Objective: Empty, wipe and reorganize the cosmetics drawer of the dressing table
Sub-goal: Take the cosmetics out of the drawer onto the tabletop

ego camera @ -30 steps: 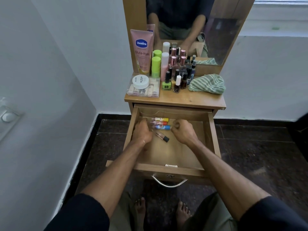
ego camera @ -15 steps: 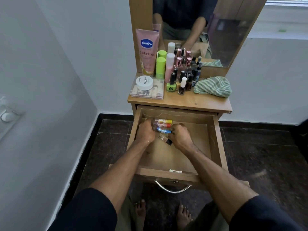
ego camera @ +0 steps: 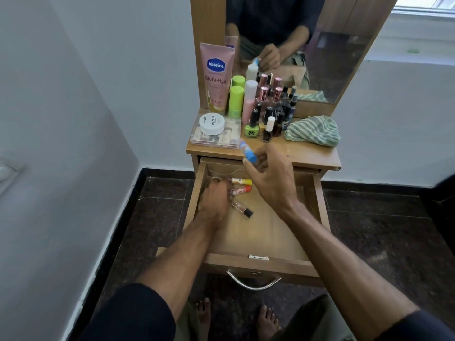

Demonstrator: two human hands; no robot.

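Head view: right hand [ego camera: 268,178] pinches blue tube [ego camera: 248,151] above tabletop's [ego camera: 307,153] front edge; left hand [ego camera: 213,199], fingers curled on tubes [ego camera: 240,185], rests in drawer's [ego camera: 258,263] back-left corner.

We see the right hand [ego camera: 268,178] up out of the drawer [ego camera: 261,232] now, raised over the worktop [ego camera: 307,153] front edge and pinching the blue-capped tube [ego camera: 248,150] that lay with the others; the yellow-capped tube [ego camera: 242,181] and red-capped tube [ego camera: 241,190] are left behind, and the left hand [ego camera: 214,200] has slid slightly nearer us
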